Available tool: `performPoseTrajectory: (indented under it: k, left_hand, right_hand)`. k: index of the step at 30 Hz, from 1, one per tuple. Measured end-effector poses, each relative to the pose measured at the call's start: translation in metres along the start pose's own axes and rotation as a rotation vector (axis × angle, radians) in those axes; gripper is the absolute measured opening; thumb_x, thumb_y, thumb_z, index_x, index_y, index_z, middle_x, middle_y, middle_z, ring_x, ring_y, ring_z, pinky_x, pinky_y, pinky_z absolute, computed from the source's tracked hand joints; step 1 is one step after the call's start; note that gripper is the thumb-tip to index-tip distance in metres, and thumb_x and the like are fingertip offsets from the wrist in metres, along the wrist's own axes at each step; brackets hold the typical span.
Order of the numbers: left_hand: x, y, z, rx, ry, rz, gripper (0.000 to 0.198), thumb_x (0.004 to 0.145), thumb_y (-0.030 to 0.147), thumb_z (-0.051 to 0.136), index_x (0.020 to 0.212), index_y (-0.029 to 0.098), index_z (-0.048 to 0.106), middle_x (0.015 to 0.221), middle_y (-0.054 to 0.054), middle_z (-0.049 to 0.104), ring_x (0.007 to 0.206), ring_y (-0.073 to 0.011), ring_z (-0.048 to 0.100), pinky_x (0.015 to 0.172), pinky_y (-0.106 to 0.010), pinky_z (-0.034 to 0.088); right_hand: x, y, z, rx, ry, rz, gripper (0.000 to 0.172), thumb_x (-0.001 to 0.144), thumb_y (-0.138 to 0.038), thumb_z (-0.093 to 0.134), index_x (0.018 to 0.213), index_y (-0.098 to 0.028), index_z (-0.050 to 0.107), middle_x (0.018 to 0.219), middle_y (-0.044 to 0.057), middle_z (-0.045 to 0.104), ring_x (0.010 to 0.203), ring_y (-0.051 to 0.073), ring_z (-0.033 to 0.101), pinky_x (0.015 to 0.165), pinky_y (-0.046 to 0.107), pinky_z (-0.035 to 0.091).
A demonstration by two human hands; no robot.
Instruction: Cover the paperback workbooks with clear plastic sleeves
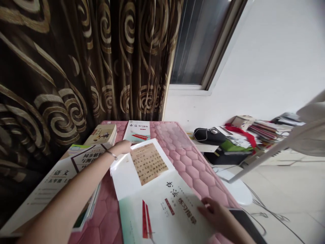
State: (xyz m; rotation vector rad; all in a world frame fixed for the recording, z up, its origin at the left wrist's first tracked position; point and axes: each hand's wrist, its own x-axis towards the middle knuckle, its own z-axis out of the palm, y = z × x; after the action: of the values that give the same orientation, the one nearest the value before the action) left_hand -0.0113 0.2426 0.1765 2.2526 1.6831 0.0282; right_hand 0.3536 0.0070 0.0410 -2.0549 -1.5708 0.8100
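A pale calligraphy book (182,203) with red shapes and Chinese characters on its cover lies in front of me. A white page (127,184) printed with a brown old manuscript adjoins the cover's far edge. My left hand (123,147) stretches over to the page's far left corner, its fingers closed on it. My right hand (212,211) grips the book's right edge, the thumb on top and some fingers hidden. A second book with a similar cover (137,130) lies farther back, beyond my left hand.
Left of the book is a pile of textbooks (56,179), partly under my left forearm, with a tan book stack (103,134) behind. Everything rests on a pink quilted table cover (198,169). A patterned curtain (127,61) hangs behind. A white stand (233,186) and cables are at right.
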Motion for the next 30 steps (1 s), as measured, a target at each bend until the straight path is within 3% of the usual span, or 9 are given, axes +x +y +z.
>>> performPoseTrajectory:
  k: [4, 7, 10, 14, 17, 20, 24, 27, 30]
  left_hand:
    - [-0.05, -0.011, -0.007, -0.068, -0.044, -0.06, 0.022, 0.065, 0.035, 0.069, 0.075, 0.016, 0.072, 0.086, -0.011, 0.075, 0.083, -0.0293, 0.068, 0.071, -0.031, 0.048]
    - [-0.098, -0.018, 0.008, -0.382, -0.128, -0.089, 0.03, 0.063, 0.044, 0.067, 0.073, 0.016, 0.07, 0.081, -0.006, 0.074, 0.078, -0.0269, 0.067, 0.065, -0.029, 0.047]
    - [-0.142, -0.022, 0.033, -0.675, -0.139, -0.124, 0.043, 0.063, 0.054, 0.064, 0.081, 0.016, 0.07, 0.081, -0.004, 0.073, 0.081, -0.0265, 0.066, 0.067, -0.03, 0.048]
    - [-0.176, -0.021, 0.06, -0.791, 0.081, -0.224, 0.04, 0.064, 0.055, 0.062, 0.078, 0.018, 0.066, 0.08, -0.003, 0.071, 0.085, -0.0262, 0.064, 0.072, -0.031, 0.048]
    - [-0.182, -0.019, 0.066, -0.803, 0.183, -0.283, 0.033, 0.064, 0.052, 0.062, 0.071, 0.019, 0.061, 0.073, -0.002, 0.068, 0.084, -0.0257, 0.063, 0.072, -0.032, 0.047]
    - [-0.184, -0.014, 0.066, -0.961, 0.19, -0.331, 0.033, 0.06, 0.049, 0.063, 0.072, 0.018, 0.062, 0.073, -0.003, 0.068, 0.079, -0.0251, 0.063, 0.07, -0.032, 0.046]
    - [-0.193, -0.005, 0.074, -1.243, 0.186, -0.383, 0.042, 0.06, 0.05, 0.068, 0.086, 0.016, 0.067, 0.08, -0.005, 0.072, 0.082, -0.0257, 0.067, 0.072, -0.033, 0.048]
    - [-0.197, 0.003, 0.087, -1.372, 0.24, -0.356, 0.046, 0.065, 0.053, 0.07, 0.093, 0.017, 0.068, 0.084, -0.005, 0.074, 0.085, -0.0265, 0.068, 0.077, -0.033, 0.05]
    - [-0.194, 0.012, 0.097, -1.409, 0.252, -0.285, 0.05, 0.076, 0.057, 0.062, 0.104, 0.016, 0.066, 0.095, -0.007, 0.073, 0.089, -0.0266, 0.068, 0.079, -0.035, 0.052]
  right_hand:
    - [0.063, -0.032, -0.052, -0.283, -0.034, -0.127, 0.019, 0.077, -0.03, 0.058, 0.08, -0.021, 0.074, 0.076, 0.005, 0.073, 0.068, 0.018, 0.065, 0.059, 0.024, 0.044]
    - [0.11, -0.066, -0.074, -0.503, -0.042, -0.183, 0.023, 0.081, -0.025, 0.059, 0.093, -0.021, 0.077, 0.086, 0.006, 0.075, 0.077, 0.019, 0.067, 0.066, 0.024, 0.045]
    - [0.146, -0.099, -0.073, -0.645, -0.045, -0.257, 0.028, 0.085, -0.025, 0.059, 0.106, -0.024, 0.076, 0.101, 0.007, 0.075, 0.092, 0.021, 0.068, 0.076, 0.026, 0.046]
    - [0.17, -0.126, -0.046, -0.68, -0.038, -0.28, 0.03, 0.087, -0.03, 0.058, 0.112, -0.027, 0.074, 0.11, 0.007, 0.074, 0.096, 0.024, 0.067, 0.076, 0.029, 0.046]
    - [0.174, -0.134, -0.026, -0.7, -0.036, -0.316, 0.028, 0.089, -0.025, 0.056, 0.11, -0.026, 0.075, 0.108, 0.008, 0.074, 0.093, 0.024, 0.068, 0.078, 0.031, 0.046]
    - [0.171, -0.135, -0.018, -0.721, -0.017, -0.372, 0.028, 0.09, -0.021, 0.054, 0.108, -0.024, 0.075, 0.107, 0.009, 0.074, 0.098, 0.024, 0.066, 0.089, 0.036, 0.043]
    - [0.157, -0.128, -0.008, -0.715, 0.092, -0.439, 0.039, 0.09, -0.024, 0.056, 0.127, -0.024, 0.065, 0.123, 0.013, 0.067, 0.119, 0.032, 0.054, 0.1, 0.049, 0.037]
    - [0.132, -0.122, 0.021, -0.474, 0.192, -0.528, 0.042, 0.092, -0.03, 0.052, 0.134, -0.025, 0.06, 0.135, 0.013, 0.059, 0.123, 0.031, 0.051, 0.102, 0.05, 0.04]
    - [0.096, -0.123, 0.067, -0.063, 0.117, -0.561, 0.049, 0.097, -0.042, 0.041, 0.139, -0.024, 0.055, 0.144, 0.012, 0.051, 0.129, 0.027, 0.05, 0.107, 0.046, 0.041]
